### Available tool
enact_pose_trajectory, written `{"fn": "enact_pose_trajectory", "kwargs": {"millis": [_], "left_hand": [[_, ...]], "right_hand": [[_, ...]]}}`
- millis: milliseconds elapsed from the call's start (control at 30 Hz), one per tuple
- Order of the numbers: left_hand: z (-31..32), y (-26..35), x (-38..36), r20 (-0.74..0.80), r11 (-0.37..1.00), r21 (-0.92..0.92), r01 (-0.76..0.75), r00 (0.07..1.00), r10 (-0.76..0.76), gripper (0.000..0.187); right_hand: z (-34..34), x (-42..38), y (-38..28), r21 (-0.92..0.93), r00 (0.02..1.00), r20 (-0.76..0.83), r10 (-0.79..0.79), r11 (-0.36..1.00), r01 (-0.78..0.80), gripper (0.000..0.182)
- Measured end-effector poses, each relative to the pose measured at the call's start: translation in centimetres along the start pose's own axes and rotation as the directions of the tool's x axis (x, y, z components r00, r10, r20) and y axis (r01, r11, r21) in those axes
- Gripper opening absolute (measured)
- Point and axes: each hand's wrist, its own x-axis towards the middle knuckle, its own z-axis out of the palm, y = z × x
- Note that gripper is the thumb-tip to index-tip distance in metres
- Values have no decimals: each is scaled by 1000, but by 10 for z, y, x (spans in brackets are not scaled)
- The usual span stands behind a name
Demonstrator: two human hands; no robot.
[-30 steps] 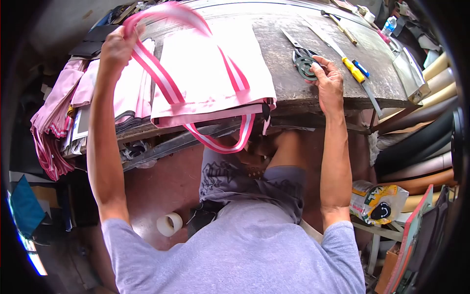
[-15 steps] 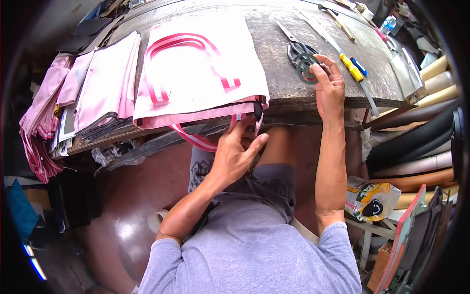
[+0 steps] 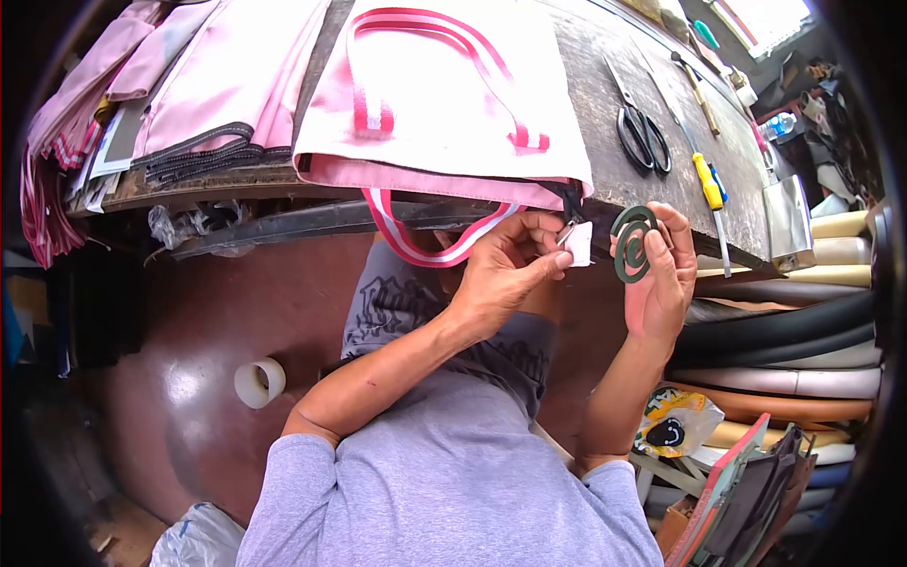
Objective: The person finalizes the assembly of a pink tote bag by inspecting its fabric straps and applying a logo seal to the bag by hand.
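Observation:
My left hand (image 3: pixel 510 269) is closed in a pinch at a small pale fabric tab (image 3: pixel 580 245), which hangs by the end of a black zipper (image 3: pixel 571 200) at the bag's corner. The pink and white tote bag (image 3: pixel 453 104) lies on the workbench with its opening edge toward me. One red-striped handle (image 3: pixel 406 248) droops over the bench edge and passes behind my left fingers. Between the thumb and fingers of my right hand (image 3: pixel 661 283) is a dark green mosquito coil (image 3: pixel 631 246), held up just right of the tab.
Black-handled scissors (image 3: pixel 642 137), a yellow-handled screwdriver (image 3: pixel 707 180) and a hammer (image 3: pixel 697 90) lie on the workbench (image 3: pixel 605 151). Folded pink panels (image 3: pixel 227 76) are stacked at left. Material rolls (image 3: pixel 784 331) fill the right side. A tape roll (image 3: pixel 259 383) sits on the floor.
My right hand has brought the coil down from beside the scissors, toward my left hand. My left hand has moved to the zipper-end tab. The view has shifted.

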Motion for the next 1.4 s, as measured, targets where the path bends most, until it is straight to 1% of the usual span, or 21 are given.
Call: {"fn": "enact_pose_trajectory", "kwargs": {"millis": [100,200,300,400,467,500,600,700,833,867,1000,1100,1200,1400], "left_hand": [[3,6,-2,11,990,139,29,999,-31,36],[6,5,-2,22,992,125,-12,1000,9,39],[13,7,-4,33,989,133,-69,997,65,44],[18,7,-3,63,974,196,-115,993,104,48],[20,5,0,39,970,214,-118,993,112,50],[22,3,1,28,967,225,-118,993,115,51],[21,3,5,52,869,463,-174,984,170,49],[21,-6,6,81,793,533,-295,951,299,48],[23,-8,7,21,943,282,-177,984,178,43],[24,-4,6,32,931,312,-190,981,189,40],[23,-2,10,25,953,265,-144,989,142,37],[23,-4,11,42,934,301,-195,981,191,32],[23,-3,11,26,953,260,-156,988,155,36],[25,-2,12,27,961,235,-149,989,146,34]], "right_hand": [[3,-7,3,17,1000,2,0,1000,0,30],[7,-13,2,22,1000,17,-1,1000,0,30],[3,-19,-2,59,999,-14,33,998,-32,31],[6,-23,1,183,1000,13,28,983,-30,31],[7,-27,7,302,999,30,32,952,-39,30],[7,-28,11,318,1000,9,27,948,-28,30],[3,-32,22,342,997,-65,29,940,-5,30],[0,-34,29,365,998,-52,45,931,-23,30],[-1,-37,30,388,995,-83,62,921,-25,30],[-1,-37,30,382,994,-99,52,924,-10,30],[-6,-40,34,327,989,-148,27,945,23,28],[-3,-40,36,297,982,-188,10,954,47,27],[-3,-40,38,256,978,-209,3,965,52,27],[-3,-41,44,258,976,-215,23,966,34,26]]}}
